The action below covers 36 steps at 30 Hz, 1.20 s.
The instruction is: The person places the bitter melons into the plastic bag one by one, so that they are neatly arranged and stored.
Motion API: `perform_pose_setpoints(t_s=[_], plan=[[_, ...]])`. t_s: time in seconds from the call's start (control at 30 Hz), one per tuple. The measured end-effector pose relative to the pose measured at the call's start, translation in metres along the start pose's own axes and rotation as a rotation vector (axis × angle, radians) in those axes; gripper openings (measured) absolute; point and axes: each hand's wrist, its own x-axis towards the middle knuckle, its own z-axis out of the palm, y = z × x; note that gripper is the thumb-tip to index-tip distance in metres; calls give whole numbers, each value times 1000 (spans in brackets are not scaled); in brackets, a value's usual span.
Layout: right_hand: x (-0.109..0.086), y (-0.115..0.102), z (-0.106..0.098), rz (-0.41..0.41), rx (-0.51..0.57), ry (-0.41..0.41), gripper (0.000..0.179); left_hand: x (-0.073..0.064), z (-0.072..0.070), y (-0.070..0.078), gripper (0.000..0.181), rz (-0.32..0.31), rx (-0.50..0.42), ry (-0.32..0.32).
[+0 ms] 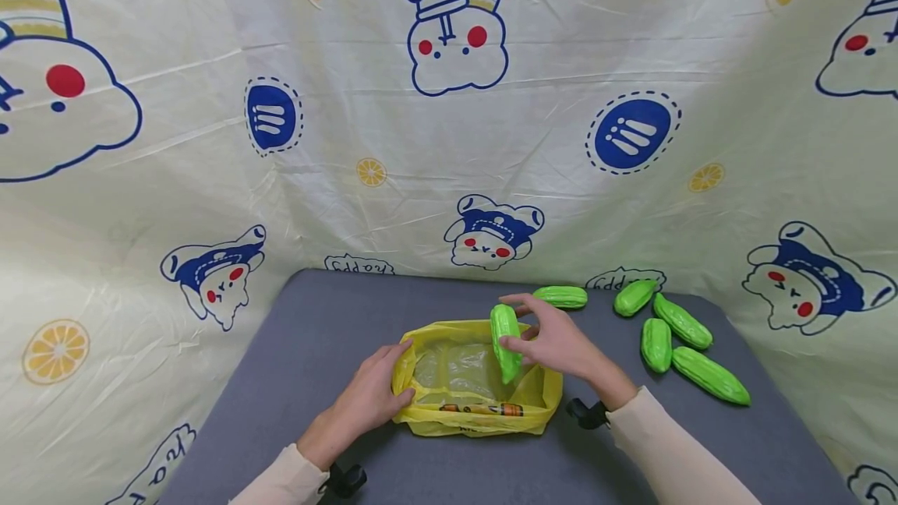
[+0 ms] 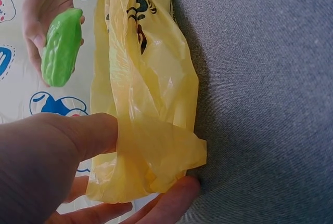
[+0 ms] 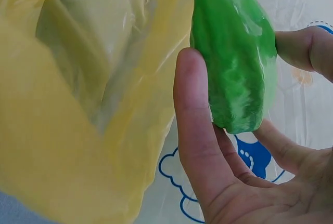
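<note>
A yellow plastic bag (image 1: 484, 423) lies with its mouth open upward on the dark grey table. At its left end my left hand (image 1: 370, 388) holds the rim, thumb on one side of the plastic (image 2: 151, 146) and fingers on the other. My right hand (image 1: 561, 337) pinches a green, ridged bitter melon (image 1: 505, 337) between thumb and fingers, above the right part of the bag's mouth. In the right wrist view the melon (image 3: 234, 57) tapers away from the palm, beside the yellow plastic (image 3: 78, 146). The left wrist view also shows this melon (image 2: 61, 47) in the right hand (image 2: 49, 0).
Several more bitter melons lie at the right of the table (image 1: 309, 357): one melon (image 1: 561, 297) behind my right hand, others (image 1: 655, 345) grouped farther right. A printed cloth (image 1: 484, 131) hangs behind the table and around its sides.
</note>
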Motion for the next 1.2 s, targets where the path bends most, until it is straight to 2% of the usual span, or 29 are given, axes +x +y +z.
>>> perform_pose_setpoints(t_s=[0.67,0.93,1.2], plan=[[23,-13,35,-23,13,-71,69,-1,-2,3,81,8,-4,-8],[30,-17,43,-35,9,-108,67,-2,0,3,81,21,2,10],[41,-17,52,-48,49,-132,68,-1,1,2,81,39,-5,16]])
